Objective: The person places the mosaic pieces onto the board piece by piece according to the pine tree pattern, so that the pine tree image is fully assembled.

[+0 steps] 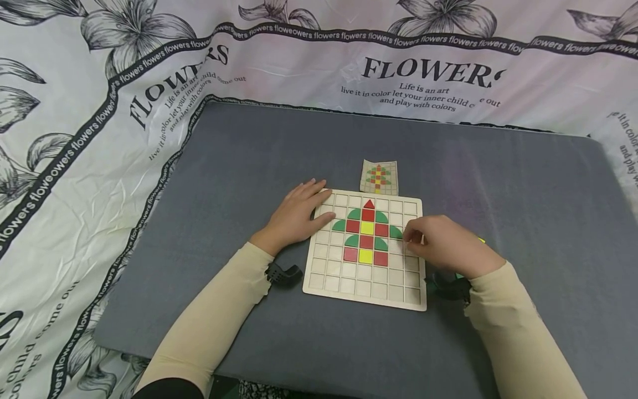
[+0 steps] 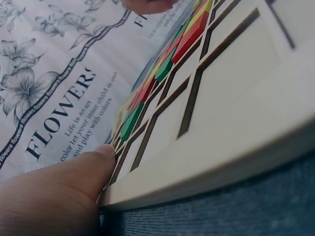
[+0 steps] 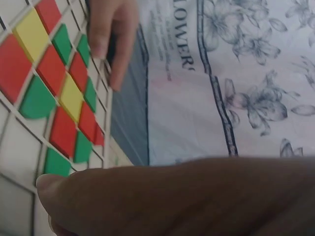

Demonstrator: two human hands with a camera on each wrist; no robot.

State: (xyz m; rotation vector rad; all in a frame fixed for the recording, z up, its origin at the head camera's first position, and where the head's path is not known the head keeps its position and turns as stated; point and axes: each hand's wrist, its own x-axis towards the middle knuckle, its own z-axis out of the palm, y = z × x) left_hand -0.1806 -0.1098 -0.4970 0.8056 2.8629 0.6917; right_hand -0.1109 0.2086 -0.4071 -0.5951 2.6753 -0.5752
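Observation:
A square wooden grid board point(image 1: 339, 282) lies on the grey tabletop, holding red, yellow and green tiles in a tree-like pattern with a red triangle point(image 1: 369, 204) on top. My left hand point(image 1: 296, 213) rests on the board's upper left edge, fingers spread; its thumb point(image 2: 101, 160) shows over the rim in the left wrist view. My right hand point(image 1: 441, 241) is bent at the board's right side, fingertips beside a green quarter-circle tile point(image 1: 396, 232) lying in its cell. In the right wrist view a fingertip point(image 3: 47, 182) touches or nearly touches that tile; whether anything is pinched is hidden.
A small pattern card point(image 1: 389, 178) with a similar coloured design lies just beyond the board's top edge. Past my right hand, a bit of a yellow piece point(image 1: 482, 240) shows, and something green point(image 1: 459, 276) is partly hidden under the wrist. A flower-printed cloth point(image 1: 299, 72) hangs behind the table.

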